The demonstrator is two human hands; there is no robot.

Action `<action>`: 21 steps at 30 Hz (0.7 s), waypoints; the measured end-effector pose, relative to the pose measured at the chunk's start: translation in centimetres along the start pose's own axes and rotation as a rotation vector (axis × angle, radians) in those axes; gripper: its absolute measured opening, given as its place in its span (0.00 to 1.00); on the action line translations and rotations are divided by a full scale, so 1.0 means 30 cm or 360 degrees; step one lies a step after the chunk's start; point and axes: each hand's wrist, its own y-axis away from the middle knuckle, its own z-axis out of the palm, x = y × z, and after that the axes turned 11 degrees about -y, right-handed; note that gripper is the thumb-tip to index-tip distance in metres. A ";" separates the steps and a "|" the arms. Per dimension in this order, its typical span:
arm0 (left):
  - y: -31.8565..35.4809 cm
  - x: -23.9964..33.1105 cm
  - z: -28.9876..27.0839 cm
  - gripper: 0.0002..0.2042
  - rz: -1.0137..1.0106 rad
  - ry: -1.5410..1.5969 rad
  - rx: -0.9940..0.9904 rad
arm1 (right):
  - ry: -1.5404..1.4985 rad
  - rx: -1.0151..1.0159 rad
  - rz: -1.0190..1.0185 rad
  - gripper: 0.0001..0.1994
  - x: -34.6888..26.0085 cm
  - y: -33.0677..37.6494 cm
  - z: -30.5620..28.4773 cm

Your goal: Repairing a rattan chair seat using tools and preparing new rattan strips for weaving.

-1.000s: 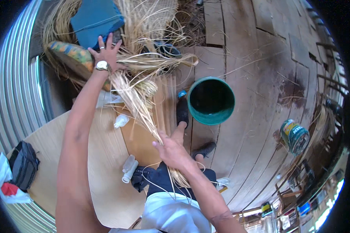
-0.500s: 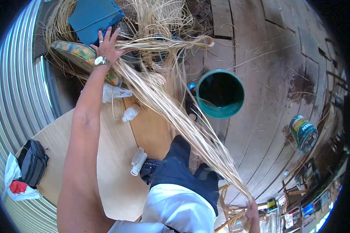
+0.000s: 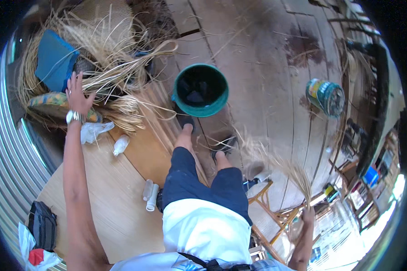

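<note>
My left hand point(image 3: 79, 97) reaches to the far left with its fingers spread, over the end of a patterned cushion point(image 3: 54, 105) and beside a blue flat panel point(image 3: 56, 61). Next to it a heap of pale rattan-like strips point(image 3: 122, 72) spreads out, and a cut bunch of strips point(image 3: 122, 113) lies close to the wrist. Off to the lower right, my right hand point(image 3: 308, 216) is closed around one end of a bundle of strips point(image 3: 296, 174). The bundle's loose ends trail toward my feet, blurred by motion.
A green bucket point(image 3: 201, 109) of dark liquid stands ahead of my feet. A painted can point(image 3: 325, 98) sits farther right on the plank floor. On the light board at left are a plastic bag point(image 3: 95, 131), bottles point(image 3: 152, 196) and a dark bag point(image 3: 43, 226). A wooden chair point(image 3: 269, 207) stands at lower right.
My right hand has drawn its bundle rightward, away from the heap and my left hand; the strips no longer stretch between both hands. The whole view has shifted to the right.
</note>
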 end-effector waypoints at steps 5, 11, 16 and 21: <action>0.294 0.416 -0.169 0.39 0.0086 0.0971 -0.0102 | -0.0255 0.0069 -0.0311 0.20 -0.030 -0.049 0.193; 0.713 1.033 -0.249 0.39 -0.0044 0.1449 -0.1145 | -0.0699 -0.0144 -0.0140 0.21 -0.279 0.097 0.118; 0.860 1.604 -0.588 0.28 0.0220 0.2596 -0.1527 | -0.1853 0.0206 -0.0241 0.18 -0.387 0.064 0.156; 0.837 1.969 -0.970 0.53 0.1438 0.2068 -0.1047 | -0.2947 0.0143 -0.0188 0.18 -0.615 0.153 0.277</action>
